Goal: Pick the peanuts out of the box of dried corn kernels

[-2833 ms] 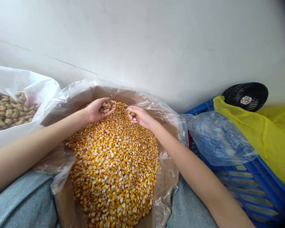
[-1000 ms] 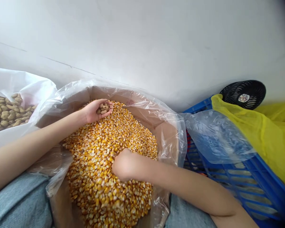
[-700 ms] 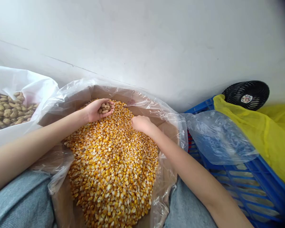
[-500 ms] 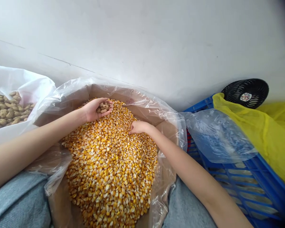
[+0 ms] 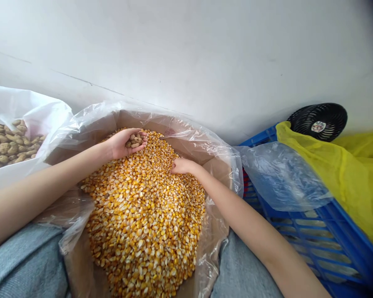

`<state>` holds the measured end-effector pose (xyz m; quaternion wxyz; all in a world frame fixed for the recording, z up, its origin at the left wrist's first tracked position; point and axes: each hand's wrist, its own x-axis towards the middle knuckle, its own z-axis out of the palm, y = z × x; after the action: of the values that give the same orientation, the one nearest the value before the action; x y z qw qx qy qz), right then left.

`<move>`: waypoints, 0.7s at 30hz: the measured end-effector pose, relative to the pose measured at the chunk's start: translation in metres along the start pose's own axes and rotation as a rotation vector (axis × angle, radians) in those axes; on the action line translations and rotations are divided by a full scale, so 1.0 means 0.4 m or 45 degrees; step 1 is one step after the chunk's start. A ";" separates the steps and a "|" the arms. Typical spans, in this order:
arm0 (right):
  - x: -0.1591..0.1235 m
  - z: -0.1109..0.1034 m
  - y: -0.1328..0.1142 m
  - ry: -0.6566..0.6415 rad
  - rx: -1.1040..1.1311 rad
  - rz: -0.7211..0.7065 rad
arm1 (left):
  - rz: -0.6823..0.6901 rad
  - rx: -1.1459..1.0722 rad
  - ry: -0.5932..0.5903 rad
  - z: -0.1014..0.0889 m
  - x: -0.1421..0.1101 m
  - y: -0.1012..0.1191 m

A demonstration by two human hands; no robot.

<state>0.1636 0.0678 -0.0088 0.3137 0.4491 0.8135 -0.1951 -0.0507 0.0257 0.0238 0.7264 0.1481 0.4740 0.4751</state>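
Peanuts [image 5: 134,140] cupped inside the left grip [image 5: 124,144]

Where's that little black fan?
In the head view, the black fan sits at the far right against the white wall, just behind the yellow plastic bag draped over the blue plastic crate.

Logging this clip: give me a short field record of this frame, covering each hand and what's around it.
left hand: cupped, holding unshelled peanuts
right hand: on dried corn kernels
kernels in: cardboard box lined with clear plastic
left side: more peanuts in a white bag
right side: blue plastic crate, yellow bag, black fan
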 end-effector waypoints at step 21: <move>0.106 0.089 0.107 0.387 0.165 0.518 | -0.019 0.060 -0.009 -0.005 -0.006 -0.005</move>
<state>0.1950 0.0944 -0.0653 0.1912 0.6467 0.7302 -0.1099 -0.0514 0.0222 0.0227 0.7278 0.1635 0.4837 0.4578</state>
